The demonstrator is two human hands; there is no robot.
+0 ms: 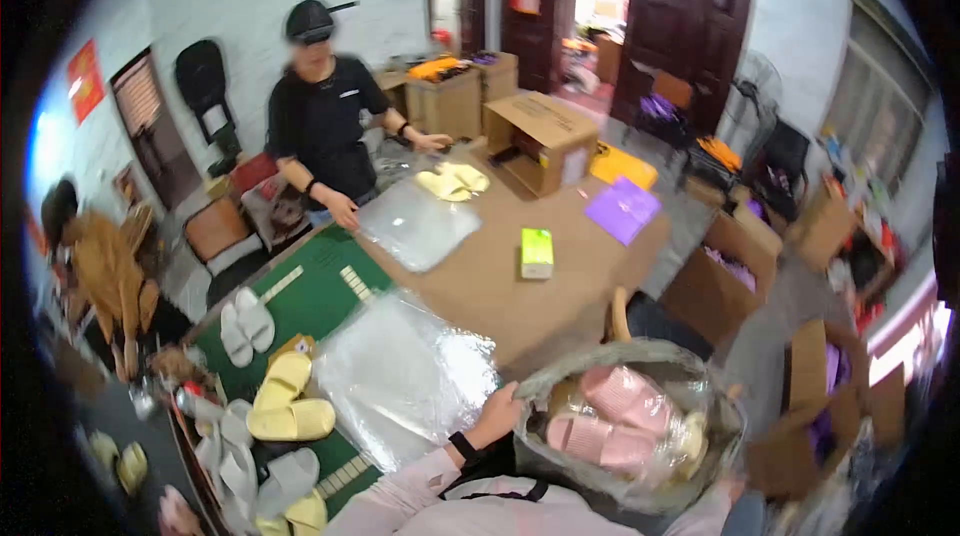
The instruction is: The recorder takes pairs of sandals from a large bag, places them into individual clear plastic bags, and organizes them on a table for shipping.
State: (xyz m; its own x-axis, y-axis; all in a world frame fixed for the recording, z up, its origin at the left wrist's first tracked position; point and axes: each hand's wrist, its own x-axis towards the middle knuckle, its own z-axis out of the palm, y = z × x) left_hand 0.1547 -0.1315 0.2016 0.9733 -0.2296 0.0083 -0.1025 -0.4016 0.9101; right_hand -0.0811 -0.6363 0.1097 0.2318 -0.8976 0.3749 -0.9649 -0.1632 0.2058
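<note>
A grey woven sack gapes wide in front of me at the lower right. Inside lie pink ribbed slippers with clear plastic about them, and something pale yellow at their right. My left hand, a dark band at its wrist, grips the sack's left rim. Low on the sack's right side, my right hand shows only in part; its fingers are hidden. Left of the sack, a stack of clear plastic bags lies on the table, beside yellow slippers.
Across the brown tabletop, a person in black reaches out with both hands. Near them are pale yellow slippers and an open carton. A green-yellow tissue pack and purple sheet lie mid-table. Cartons stand right.
</note>
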